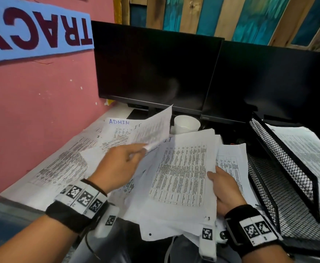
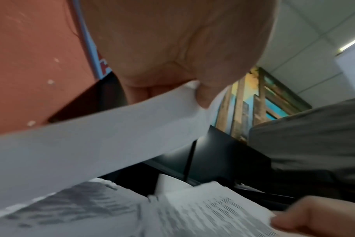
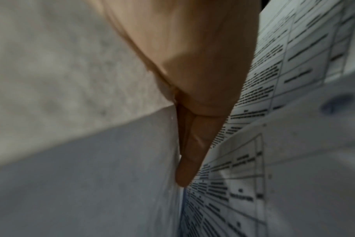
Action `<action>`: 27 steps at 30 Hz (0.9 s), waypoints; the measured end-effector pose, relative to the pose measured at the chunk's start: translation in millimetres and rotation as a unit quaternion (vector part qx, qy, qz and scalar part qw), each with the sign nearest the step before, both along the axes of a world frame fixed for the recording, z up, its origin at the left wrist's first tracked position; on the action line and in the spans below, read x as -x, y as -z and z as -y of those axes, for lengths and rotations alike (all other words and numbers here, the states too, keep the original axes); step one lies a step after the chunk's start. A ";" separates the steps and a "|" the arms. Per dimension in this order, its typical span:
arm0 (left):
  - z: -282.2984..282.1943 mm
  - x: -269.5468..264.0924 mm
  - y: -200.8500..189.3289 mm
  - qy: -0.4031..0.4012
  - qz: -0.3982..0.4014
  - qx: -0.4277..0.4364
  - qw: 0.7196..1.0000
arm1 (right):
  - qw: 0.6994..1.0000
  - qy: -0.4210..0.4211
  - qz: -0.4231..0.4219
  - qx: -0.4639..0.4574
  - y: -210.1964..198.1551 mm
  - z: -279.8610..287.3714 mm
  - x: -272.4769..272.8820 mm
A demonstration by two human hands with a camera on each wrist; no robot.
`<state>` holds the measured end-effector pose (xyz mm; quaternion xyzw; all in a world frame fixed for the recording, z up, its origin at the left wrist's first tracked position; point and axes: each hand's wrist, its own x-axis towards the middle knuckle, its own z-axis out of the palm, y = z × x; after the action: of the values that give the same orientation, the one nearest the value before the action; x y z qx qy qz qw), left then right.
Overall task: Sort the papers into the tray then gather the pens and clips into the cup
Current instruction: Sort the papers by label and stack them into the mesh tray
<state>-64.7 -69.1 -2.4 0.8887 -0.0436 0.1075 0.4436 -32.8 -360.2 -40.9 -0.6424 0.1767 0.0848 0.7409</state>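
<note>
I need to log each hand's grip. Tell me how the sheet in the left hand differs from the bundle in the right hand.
The single sheet is pinched at a corner by the left hand and lifted, tilted up above the desk; the bundle is several sheets, gripped at its right edge by the right hand and lying nearly flat. The single sheet curls; the bundle fans out unevenly. Both are white printed pages.

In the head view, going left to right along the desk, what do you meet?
Printed sheets by the pink wall → left hand pinching a lifted sheet → right hand gripping the paper stack → black mesh tray.
</note>
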 end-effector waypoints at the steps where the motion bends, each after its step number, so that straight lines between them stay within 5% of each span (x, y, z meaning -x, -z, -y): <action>1: 7.7 -1.2 3.9 0.034 -0.025 -0.016 0.999 | 1.000 0.007 0.008 -0.002 0.1 -2.0 0.1; 7: 58.4 2.6 26.7 0.199 -0.177 -0.088 0.960 | 0.998 0.036 0.012 -0.043 9.0 -14.6 1.7; 12: 71.8 14.2 27.8 0.283 -0.192 -0.078 0.936 | 0.995 -0.041 0.046 0.074 14.4 -10.4 0.0; 16: 39.2 1.3 29.3 0.162 -0.151 -0.029 0.975 | 0.991 -0.034 0.032 0.125 13.5 -2.2 -0.9; 18: 12.3 -10.3 34.5 0.086 -0.143 -0.074 0.983 | 0.991 -0.031 0.026 0.124 11.7 1.1 -1.2; 27: -47.1 -19.9 49.1 -0.012 -0.233 -0.209 0.950 | 0.994 -0.027 0.010 0.110 7.1 0.5 0.8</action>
<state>-44.8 -22.0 -51.5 0.9622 0.0501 -0.1092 0.2446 -33.5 -360.7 -48.0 -0.7253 0.1604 0.0783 0.6649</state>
